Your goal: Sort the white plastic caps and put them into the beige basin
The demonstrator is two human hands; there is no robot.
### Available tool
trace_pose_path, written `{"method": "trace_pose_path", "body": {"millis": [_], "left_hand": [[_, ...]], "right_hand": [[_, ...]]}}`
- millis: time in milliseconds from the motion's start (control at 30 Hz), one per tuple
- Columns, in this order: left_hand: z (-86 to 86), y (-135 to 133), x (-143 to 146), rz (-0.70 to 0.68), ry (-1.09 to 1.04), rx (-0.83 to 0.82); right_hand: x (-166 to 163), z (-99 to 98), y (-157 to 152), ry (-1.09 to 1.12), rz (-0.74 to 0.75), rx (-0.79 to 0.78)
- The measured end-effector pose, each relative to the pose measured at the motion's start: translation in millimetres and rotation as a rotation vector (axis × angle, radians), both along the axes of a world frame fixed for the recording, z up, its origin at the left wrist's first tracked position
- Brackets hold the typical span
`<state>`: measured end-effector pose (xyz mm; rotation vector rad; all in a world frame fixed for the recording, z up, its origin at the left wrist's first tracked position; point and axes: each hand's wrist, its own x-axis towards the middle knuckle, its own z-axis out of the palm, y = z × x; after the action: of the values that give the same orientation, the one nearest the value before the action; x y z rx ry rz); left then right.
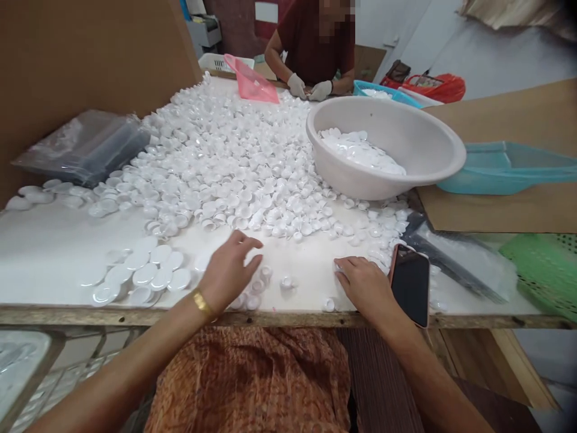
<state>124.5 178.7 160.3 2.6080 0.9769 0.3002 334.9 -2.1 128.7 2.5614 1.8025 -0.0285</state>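
My left hand (229,267) rests near the table's front edge, fingers stretched flat over several small white caps (256,285). A gold bangle sits on that wrist. My right hand (365,282) lies palm down beside a phone (410,284), its fingers curled over a small white cap that is mostly hidden. A single small cap (287,281) sits between the two hands. A large heap of white plastic caps (234,162) covers the middle of the white table (54,246). A group of wider flat white lids (144,273) lies left of my left hand.
A big beige basin (387,126) holding white lids stands at the right. Across the table a person with white gloves (309,89) works by a pink scoop (252,81). Plastic bags (85,147) lie at left, a teal scoop (505,168) and green basket (541,270) at right.
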Motion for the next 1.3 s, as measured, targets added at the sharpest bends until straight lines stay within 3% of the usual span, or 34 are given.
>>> {"method": "trace_pose_path", "body": {"millis": [100, 200, 333, 467, 567, 667, 867, 1100, 1200, 1300], "left_hand": [[-17.5, -4.6, 34.8, -0.128, -0.039, 0.027], [-24.1, -5.9, 66.9, -0.246, 0.026, 0.149], [-24.0, -10.7, 84.4, -0.328, 0.192, 0.281], [-28.3, -10.5, 49.4, -0.331, 0.206, 0.306], [-28.6, -1.0, 10.6, -0.194, 0.131, 0.157], [-22.4, 11.1, -11.6, -0.014, -0.029, -0.126], [-16.4, 23.0, -6.1, 0.262, -0.279, -0.669], [-34.2, 28.2, -1.6, 0.353, -0.236, -0.709], [-34.5, 30.9, -2.1, 0.346, -0.204, -0.735], [-30.9, 34.5, -1.3, 0.324, -0.182, -0.861]], "right_hand": [[-6.3, 1.5, 8.0, -0.077, -0.029, 0.011], [-5.1, 5.4, 13.2, -0.002, -0.15, 0.108], [-2.8, 7.0, 22.6, 0.446, -0.254, 0.342], [-16.2, 2.2, 42.7, 0.991, -0.271, 0.47], [-34.7, -0.5, 67.9, 1.333, -0.254, 0.411], [-52.1, -0.6, 97.4, 1.429, -0.177, 0.333], [-71.4, -2.9, 138.0, 1.497, -0.142, 0.247], [-84.1, -15.7, 146.7, 1.533, -0.245, 0.163], [-84.8, -18.0, 146.8, 1.522, -0.269, 0.165], [-83.6, -17.6, 145.8, 1.521, -0.274, 0.154]]}}
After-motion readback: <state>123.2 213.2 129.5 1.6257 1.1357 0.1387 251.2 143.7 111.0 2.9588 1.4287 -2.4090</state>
